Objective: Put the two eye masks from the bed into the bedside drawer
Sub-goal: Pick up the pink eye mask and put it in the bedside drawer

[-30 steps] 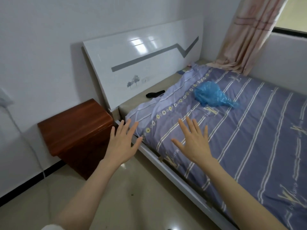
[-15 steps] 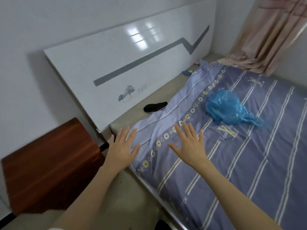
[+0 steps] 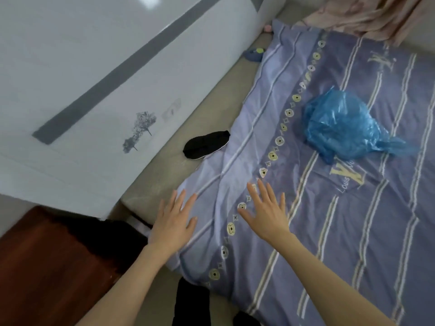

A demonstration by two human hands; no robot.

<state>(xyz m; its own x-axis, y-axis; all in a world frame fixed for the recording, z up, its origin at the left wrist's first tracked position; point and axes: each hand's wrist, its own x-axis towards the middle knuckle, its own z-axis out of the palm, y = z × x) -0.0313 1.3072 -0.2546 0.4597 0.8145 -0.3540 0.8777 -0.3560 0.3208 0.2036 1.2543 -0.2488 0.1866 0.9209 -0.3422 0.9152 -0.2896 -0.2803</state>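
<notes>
Your left hand [image 3: 173, 225] and right hand [image 3: 266, 211] hover spread and empty. The black eye mask [image 3: 206, 144] lies beyond them, beside the quilt [image 3: 329, 220].

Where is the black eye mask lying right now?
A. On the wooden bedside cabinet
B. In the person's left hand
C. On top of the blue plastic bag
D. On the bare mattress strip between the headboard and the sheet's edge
D: the black eye mask lies on the bare mattress beside the headboard, at the purple sheet's edge.

Glossy white headboard [image 3: 98, 74] with grey stripe; reddish-brown wooden nightstand [image 3: 47, 267] at left; pinkish curtain [image 3: 367, 17] beyond.
</notes>
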